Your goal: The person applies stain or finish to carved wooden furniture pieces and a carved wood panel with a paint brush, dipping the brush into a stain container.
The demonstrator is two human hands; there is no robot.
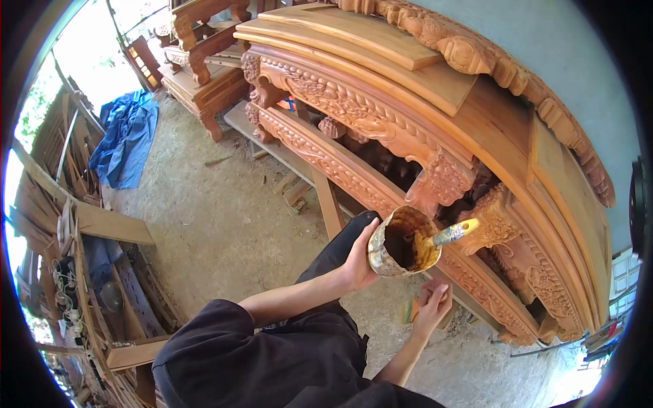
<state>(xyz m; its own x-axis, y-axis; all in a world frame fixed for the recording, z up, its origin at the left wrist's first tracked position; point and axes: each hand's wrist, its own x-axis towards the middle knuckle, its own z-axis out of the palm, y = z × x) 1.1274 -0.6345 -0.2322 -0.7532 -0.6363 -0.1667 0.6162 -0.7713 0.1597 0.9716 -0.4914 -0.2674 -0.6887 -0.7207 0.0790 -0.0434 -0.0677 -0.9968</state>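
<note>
My left hand (359,264) is wrapped round a stained, round can (386,257) and holds it tilted, so its brown-coated inside shows. A paintbrush (454,232) with a yellow-tipped, paint-spattered handle leans in the can, its bristle end inside against the wall. Lower and to the right, my right hand (432,304) is closed beside the carved wooden furniture (381,153). A small yellowish and greenish piece (410,311) shows at its fingers; what it is cannot be made out.
Loose boards (112,223) and scrap wood are piled at the left. A blue tarp (126,136) lies on the concrete floor (204,204). More carved furniture (197,88) stands at the back. Flat panels (367,34) rest on the large piece's top.
</note>
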